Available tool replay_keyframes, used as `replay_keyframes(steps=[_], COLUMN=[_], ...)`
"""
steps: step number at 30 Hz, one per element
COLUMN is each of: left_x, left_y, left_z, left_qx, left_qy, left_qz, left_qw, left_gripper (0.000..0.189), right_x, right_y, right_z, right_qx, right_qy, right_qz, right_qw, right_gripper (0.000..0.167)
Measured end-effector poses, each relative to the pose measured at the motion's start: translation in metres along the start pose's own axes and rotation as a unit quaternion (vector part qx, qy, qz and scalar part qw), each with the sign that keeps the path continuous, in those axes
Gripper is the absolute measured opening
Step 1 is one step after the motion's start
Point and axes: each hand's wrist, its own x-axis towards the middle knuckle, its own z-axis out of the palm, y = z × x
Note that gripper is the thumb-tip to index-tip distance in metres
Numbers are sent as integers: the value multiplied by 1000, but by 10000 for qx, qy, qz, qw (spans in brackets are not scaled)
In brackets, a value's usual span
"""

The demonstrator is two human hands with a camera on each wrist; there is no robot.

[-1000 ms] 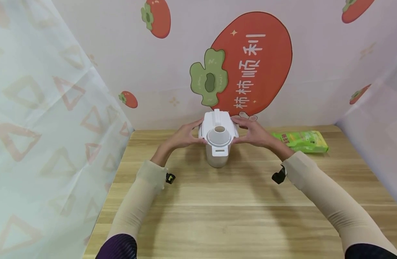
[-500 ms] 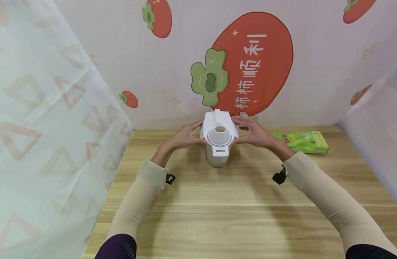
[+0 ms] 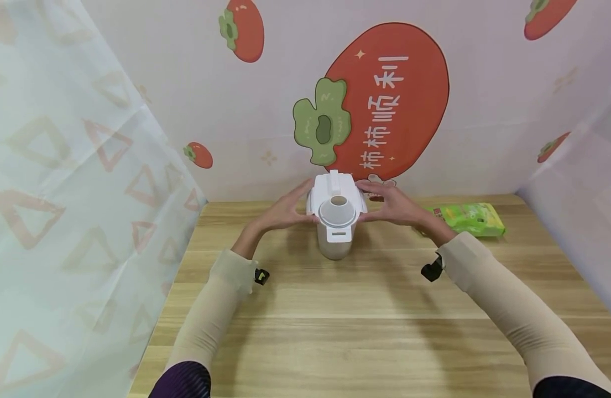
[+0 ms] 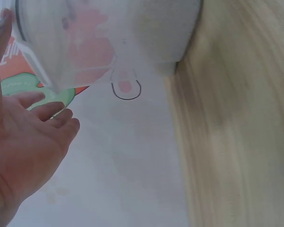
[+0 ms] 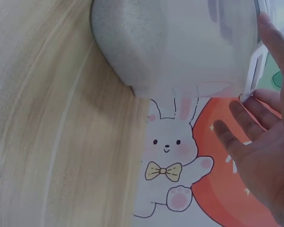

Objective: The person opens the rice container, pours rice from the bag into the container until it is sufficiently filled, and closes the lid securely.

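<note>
A white lidded container point(image 3: 327, 186) stands on the wooden table near the back wall. Its lid carries a raised central ridge, a cone-shaped spout with a round hole, and a slotted tab in front. The wrist views show a see-through body point(image 5: 206, 52) joined to a pale greyish part. My left hand point(image 3: 283, 211) grips the lid's left edge, thumb near the front and fingers toward the back. Mirroring it, my right hand point(image 3: 397, 207) grips the right edge. In the left wrist view, the remaining fingers point(image 4: 61, 116) hang loosely beside the container.
A green and yellow packet point(image 3: 471, 219) lies at the back right, partly behind the right forearm. The patterned back wall point(image 3: 250, 132) rises close behind the container. Side walls flank the wooden table point(image 3: 325, 342) on the left and right.
Both hands and the container keep almost the same position. The left fingers have shifted slightly at the lid's back corner, and the head view has tilted a touch.
</note>
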Motion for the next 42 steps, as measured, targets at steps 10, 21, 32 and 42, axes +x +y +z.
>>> replay_keyframes(steps=[10, 21, 32, 42], left_x=[5, 12, 10, 10], left_y=[16, 24, 26, 25], left_z=[-4, 3, 4, 6], left_qx=[222, 706, 893, 874], left_qy=[-134, -431, -425, -375], left_qz=[18, 20, 12, -26], left_qw=[9997, 9966, 9951, 9955], left_gripper=[122, 120, 119, 119], right_x=[3, 5, 6, 8], right_y=[4, -2, -1, 4], right_z=[-8, -15, -13, -6], right_qx=[-53, -139, 92, 305], right_qy=[-31, -199, -235, -102], right_qz=[-17, 121, 221, 235], right_qw=[10000, 9996, 9994, 9992], right_gripper=[82, 83, 78, 74])
